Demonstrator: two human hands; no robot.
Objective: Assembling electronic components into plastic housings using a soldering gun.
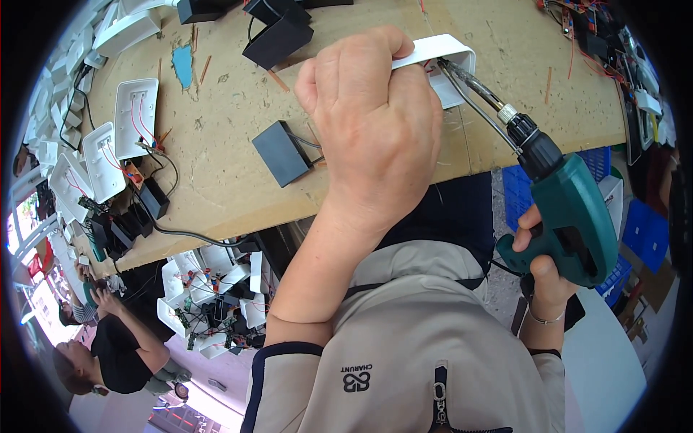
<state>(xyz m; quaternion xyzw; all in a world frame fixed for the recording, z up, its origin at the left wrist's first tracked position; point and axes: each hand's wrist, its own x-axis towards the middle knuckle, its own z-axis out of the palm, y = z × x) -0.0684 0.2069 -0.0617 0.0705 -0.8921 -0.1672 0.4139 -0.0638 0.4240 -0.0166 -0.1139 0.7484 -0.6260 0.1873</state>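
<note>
My left hand is closed around a white plastic housing, tilting it up above the table with its open side toward the right. A bit of red wire shows inside; the rest of the interior is hidden by my hand and the wall. My right hand grips a green soldering gun by its handle. Its metal tip and thin feed tube reach into the housing's opening; whether the tip touches anything inside I cannot tell. Beside my left wrist a black box-shaped adapter with a cable lies on the table.
Several white housings with red wires, one of them an open shell, lie at the left. Black boxes sit at the far side. A bin of white parts stands below the table's left edge. Another person works at lower left.
</note>
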